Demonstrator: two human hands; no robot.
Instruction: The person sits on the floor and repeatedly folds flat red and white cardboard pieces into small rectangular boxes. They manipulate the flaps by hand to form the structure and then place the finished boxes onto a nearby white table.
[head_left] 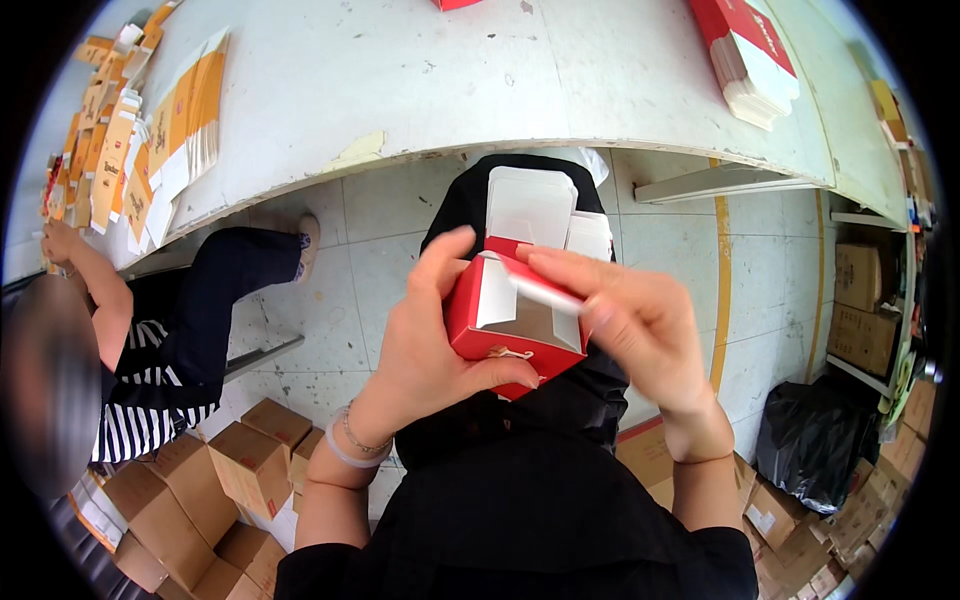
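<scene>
Above my lap I hold a red paperboard box (pixel 463 312), white on the inside. My left hand (pixel 418 335) wraps round its left side, with the thumb across the front panel. The fingers of my right hand (pixel 632 315) pinch a white end flap (pixel 545 291) at the box's open end; the flap is slightly blurred. At the far end a large white lid flap (pixel 530 205) stands out, with a smaller white side flap (pixel 589 235) beside it. The box's inside is partly hidden by the flap and my right fingers.
A white table (pixel 420 75) curves across ahead, bearing a stack of flat red-and-white cartons (pixel 745 65) at right and orange cartons (pixel 190 110) at left. A co-worker (pixel 150 350) sits at left. Brown boxes (pixel 250 465) and a black plastic bag (pixel 815 445) lie on the floor.
</scene>
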